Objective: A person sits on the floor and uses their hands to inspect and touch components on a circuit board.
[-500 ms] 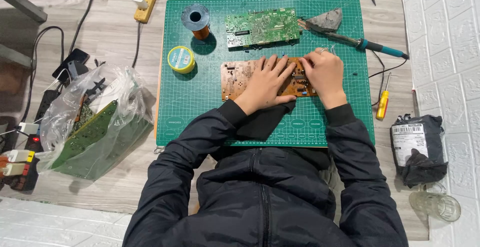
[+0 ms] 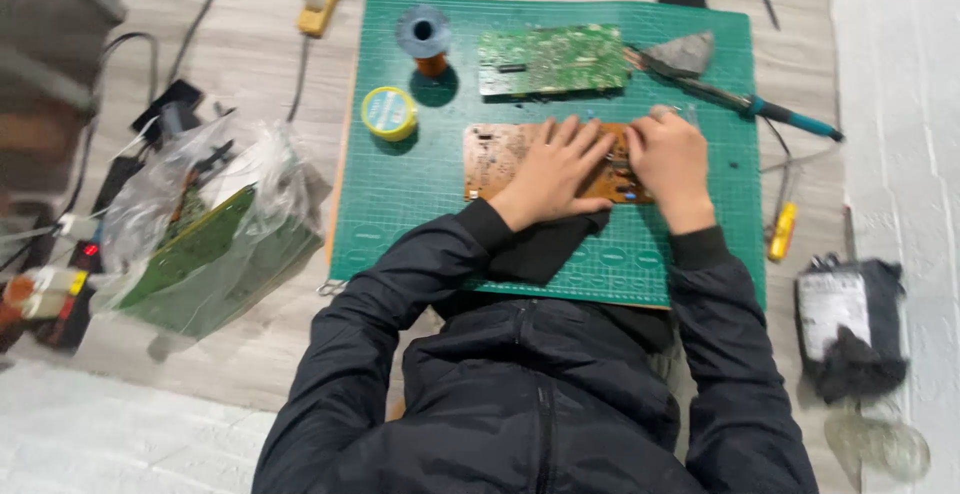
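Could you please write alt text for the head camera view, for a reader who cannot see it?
A person in a black jacket presses the left hand flat on a brown rectangular circuit board on a green cutting mat, the right hand at its right end. A green circuit board and yellow round tin lie nearby.

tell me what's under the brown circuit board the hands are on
The brown circuit board lies flat on the green cutting mat. The left hand and right hand cover its right part, so whatever sits there is hidden.
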